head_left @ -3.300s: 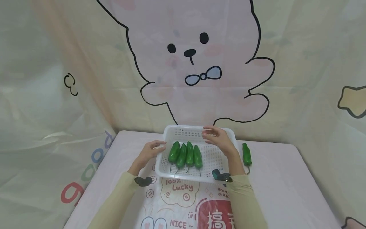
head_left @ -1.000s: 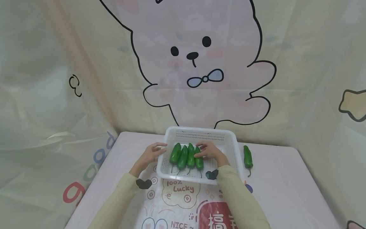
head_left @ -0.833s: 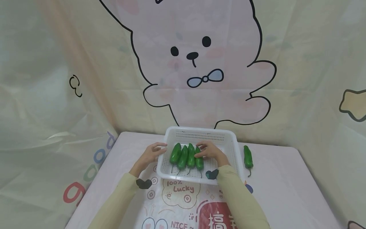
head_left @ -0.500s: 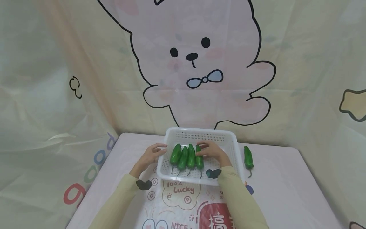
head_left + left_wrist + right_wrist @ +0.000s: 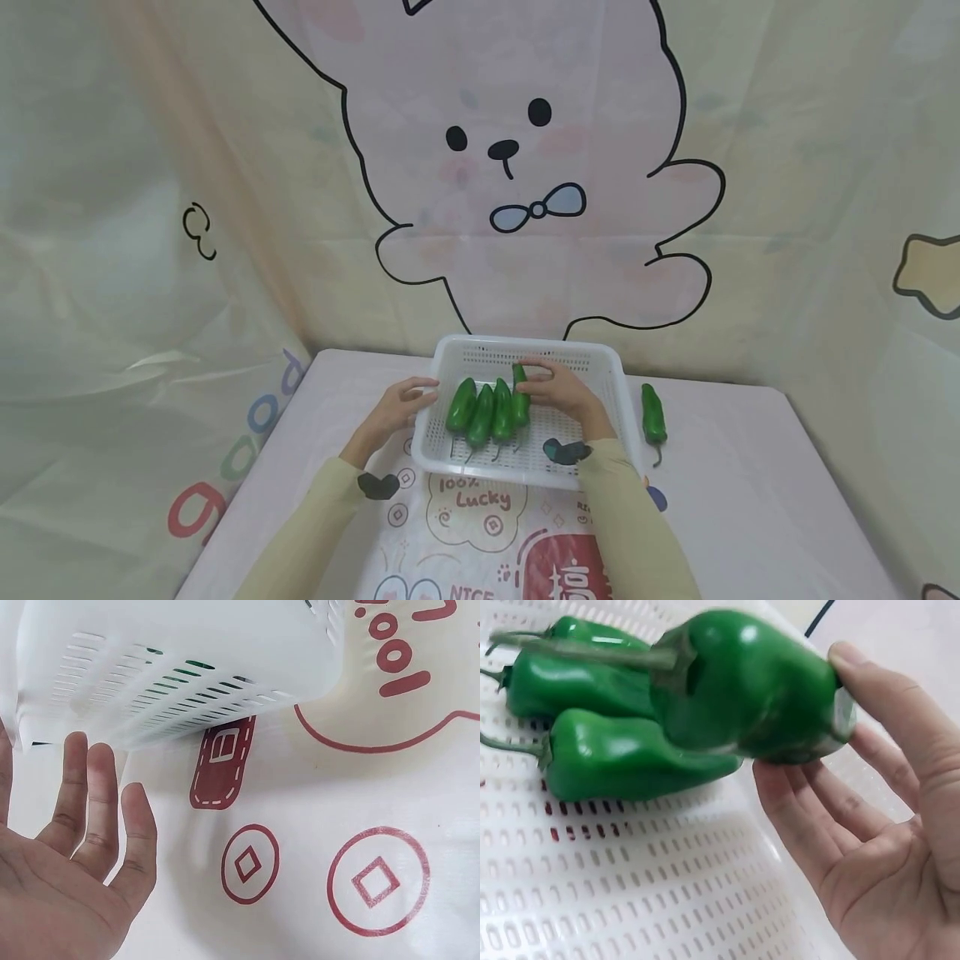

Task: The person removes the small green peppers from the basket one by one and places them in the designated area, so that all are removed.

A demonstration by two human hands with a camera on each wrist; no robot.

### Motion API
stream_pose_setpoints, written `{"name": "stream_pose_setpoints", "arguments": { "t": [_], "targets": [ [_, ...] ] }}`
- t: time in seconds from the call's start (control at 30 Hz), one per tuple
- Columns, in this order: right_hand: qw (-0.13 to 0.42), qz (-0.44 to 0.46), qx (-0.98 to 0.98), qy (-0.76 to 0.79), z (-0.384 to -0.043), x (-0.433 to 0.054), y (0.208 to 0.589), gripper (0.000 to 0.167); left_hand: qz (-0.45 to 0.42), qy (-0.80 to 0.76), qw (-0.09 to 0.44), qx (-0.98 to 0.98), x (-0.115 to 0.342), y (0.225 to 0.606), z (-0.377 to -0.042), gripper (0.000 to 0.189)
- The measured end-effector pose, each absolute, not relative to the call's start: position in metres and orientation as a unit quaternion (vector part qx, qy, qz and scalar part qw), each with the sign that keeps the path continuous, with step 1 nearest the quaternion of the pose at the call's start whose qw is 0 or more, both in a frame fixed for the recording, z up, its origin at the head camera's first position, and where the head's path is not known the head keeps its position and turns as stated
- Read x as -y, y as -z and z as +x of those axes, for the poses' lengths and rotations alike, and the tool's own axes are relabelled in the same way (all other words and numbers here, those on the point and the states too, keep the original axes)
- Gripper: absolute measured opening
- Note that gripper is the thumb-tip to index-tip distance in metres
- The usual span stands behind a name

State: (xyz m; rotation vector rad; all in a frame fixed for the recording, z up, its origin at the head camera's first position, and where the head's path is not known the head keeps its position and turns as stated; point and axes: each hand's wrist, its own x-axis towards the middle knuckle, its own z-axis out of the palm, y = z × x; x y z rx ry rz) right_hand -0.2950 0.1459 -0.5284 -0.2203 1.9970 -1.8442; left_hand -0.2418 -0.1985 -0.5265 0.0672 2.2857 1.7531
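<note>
My right hand (image 5: 561,390) pinches the tip end of a green pepper (image 5: 521,398) between thumb and fingers. In the right wrist view that held pepper (image 5: 742,682) is raised above the others, its stem pointing left. Three more green peppers (image 5: 481,417) lie side by side in the white plastic basket (image 5: 517,479). At the basket's left rim is my left hand (image 5: 393,408); in the left wrist view its fingers (image 5: 102,780) are slightly bent beside the slotted wall. Whether they touch the wall I cannot tell.
Another green pepper (image 5: 653,414) lies on the table to the right of the basket. The table (image 5: 742,483) has a pale cover with printed drawings and lettering. Behind it hangs a printed cloth (image 5: 600,267) with a cartoon bear.
The right hand came down to the rightmost pepper in the basket, took hold of it and lifted it slightly, away from viewer. The left hand stays by the rim.
</note>
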Motion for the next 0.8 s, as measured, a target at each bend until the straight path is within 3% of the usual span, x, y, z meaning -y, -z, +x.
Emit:
{"name": "stream_pose_setpoints", "arguments": {
  "t": [0.8],
  "targets": [
    [0.207, -0.045, -0.568, 0.795, -0.293, -0.147, 0.497, 0.06, 0.016, -0.582, 0.127, -0.803, 0.198, 0.527, -0.246, 0.042]
  ]
}}
